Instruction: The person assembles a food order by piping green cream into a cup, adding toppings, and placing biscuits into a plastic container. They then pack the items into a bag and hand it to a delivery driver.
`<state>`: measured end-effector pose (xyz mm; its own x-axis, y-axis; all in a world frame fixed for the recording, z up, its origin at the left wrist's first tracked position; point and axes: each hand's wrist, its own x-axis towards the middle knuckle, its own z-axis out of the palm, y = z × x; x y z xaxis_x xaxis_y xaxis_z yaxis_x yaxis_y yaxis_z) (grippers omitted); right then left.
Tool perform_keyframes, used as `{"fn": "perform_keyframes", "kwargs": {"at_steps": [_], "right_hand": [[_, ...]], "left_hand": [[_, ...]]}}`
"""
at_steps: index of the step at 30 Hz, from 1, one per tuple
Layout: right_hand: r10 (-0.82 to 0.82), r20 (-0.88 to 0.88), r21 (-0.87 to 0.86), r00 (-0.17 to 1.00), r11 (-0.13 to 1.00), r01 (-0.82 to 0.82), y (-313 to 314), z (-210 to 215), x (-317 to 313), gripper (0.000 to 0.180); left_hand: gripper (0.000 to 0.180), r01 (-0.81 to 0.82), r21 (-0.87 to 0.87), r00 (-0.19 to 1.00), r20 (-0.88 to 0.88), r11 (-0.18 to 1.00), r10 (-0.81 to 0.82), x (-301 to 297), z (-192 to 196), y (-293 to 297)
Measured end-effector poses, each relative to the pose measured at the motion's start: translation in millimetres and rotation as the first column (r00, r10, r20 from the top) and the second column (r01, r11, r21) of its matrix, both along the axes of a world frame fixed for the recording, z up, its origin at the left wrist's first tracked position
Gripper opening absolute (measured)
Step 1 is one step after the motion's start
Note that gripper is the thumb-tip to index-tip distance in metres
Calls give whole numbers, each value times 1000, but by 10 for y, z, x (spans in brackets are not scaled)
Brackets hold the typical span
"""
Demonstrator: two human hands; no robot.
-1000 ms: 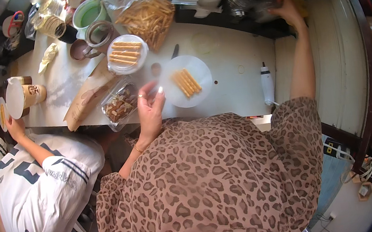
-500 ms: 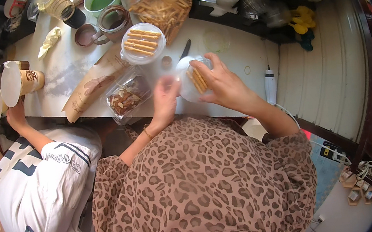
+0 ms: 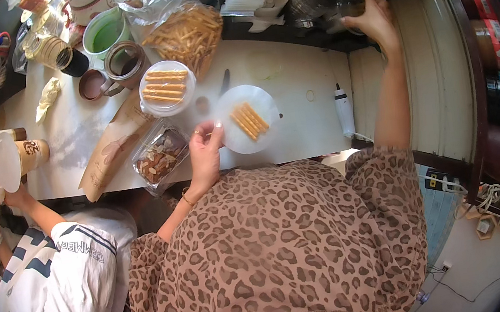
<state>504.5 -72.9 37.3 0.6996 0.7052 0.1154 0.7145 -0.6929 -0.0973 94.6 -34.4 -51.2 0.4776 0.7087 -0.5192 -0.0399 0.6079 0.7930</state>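
Note:
A white plate (image 3: 231,134) with several golden biscuit sticks (image 3: 250,120) lies on the white counter (image 3: 291,81) in front of me. My left hand (image 3: 204,155) is at the plate's left rim, its fingertips pinching the edge. My right hand (image 3: 374,18) reaches far out to the dark shelf at the back right and closes around a clear glass container (image 3: 347,5). Left of my left hand is a clear plastic box (image 3: 160,155) of brown nutty pieces.
A second plate of sticks (image 3: 167,88), a big clear bag of sticks (image 3: 187,35), a knife (image 3: 224,82), a brown paper bag (image 3: 112,154), a green bowl (image 3: 104,33) and a white squeeze bottle (image 3: 343,109) share the counter. A person in a white jersey (image 3: 59,288) stands at left, holding a white lid (image 3: 6,161).
My right hand has left the plate of sticks and swung out to the back right shelf onto the glass container. My left hand stays at the plate's rim.

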Motion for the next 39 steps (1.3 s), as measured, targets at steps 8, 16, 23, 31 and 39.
{"fn": "perform_keyframes", "kwargs": {"at_steps": [8, 16, 23, 31, 39], "right_hand": [[104, 160, 104, 982, 987, -122, 343, -366, -9, 70], [-17, -303, 87, 953, 995, 45, 518, -474, 90, 70], [584, -34, 523, 811, 702, -484, 23, -152, -1618, 79], [680, -140, 272, 720, 725, -632, -356, -717, -2757, 80], [632, -170, 307, 757, 763, -569, -169, -715, -2812, 85]], "left_hand": [[21, 13, 25, 997, -78, 1000, -11, -89, -60, -14], [19, 35, 44, 998, -61, 998, -32, -6, 26, -27], [16, -11, 72, 999, -40, 997, 14, -114, -32, -30], [16, -54, 92, 997, 54, 994, 49, -129, -164, -10], [20, -18, -57, 1000, -5, 998, 18, -123, -94, 65]]}}
